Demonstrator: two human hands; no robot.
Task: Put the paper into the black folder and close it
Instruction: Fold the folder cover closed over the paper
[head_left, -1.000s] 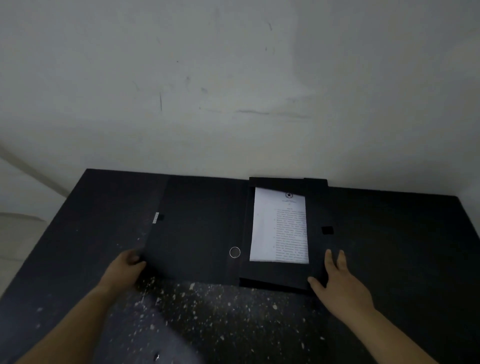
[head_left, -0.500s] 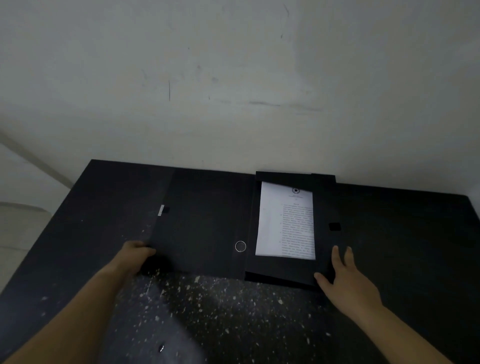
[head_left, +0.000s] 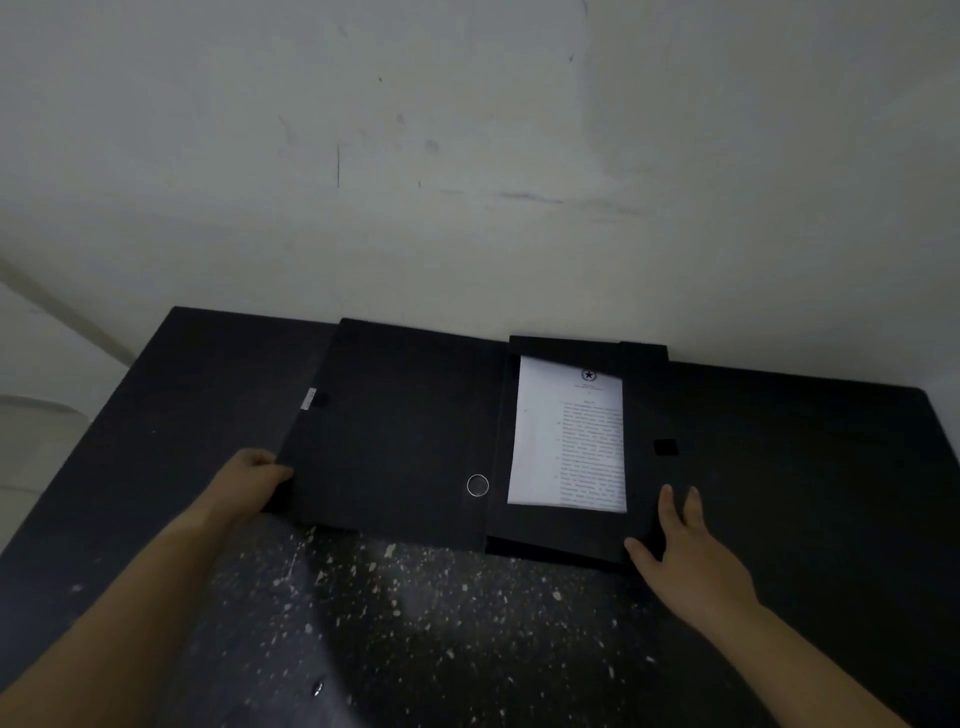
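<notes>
The black folder (head_left: 405, 431) lies open on the dark table, its wide cover spread to the left. A white printed paper (head_left: 569, 436) rests inside the folder's right-hand tray. My left hand (head_left: 249, 486) grips the near left corner of the cover, which is lifted slightly off the table. My right hand (head_left: 685, 556) lies flat, fingers apart, on the near right corner of the tray, beside the paper.
A black table (head_left: 805, 467) with white paint specks near me stands against a pale wall (head_left: 467, 156). A round metal ring (head_left: 477, 485) sits on the folder's spine. A small square patch (head_left: 665, 447) shows on the right flap.
The left hand has closed further around the cover's corner and raised it slightly. The right hand stays on the tray corner. The view has shifted a little.
</notes>
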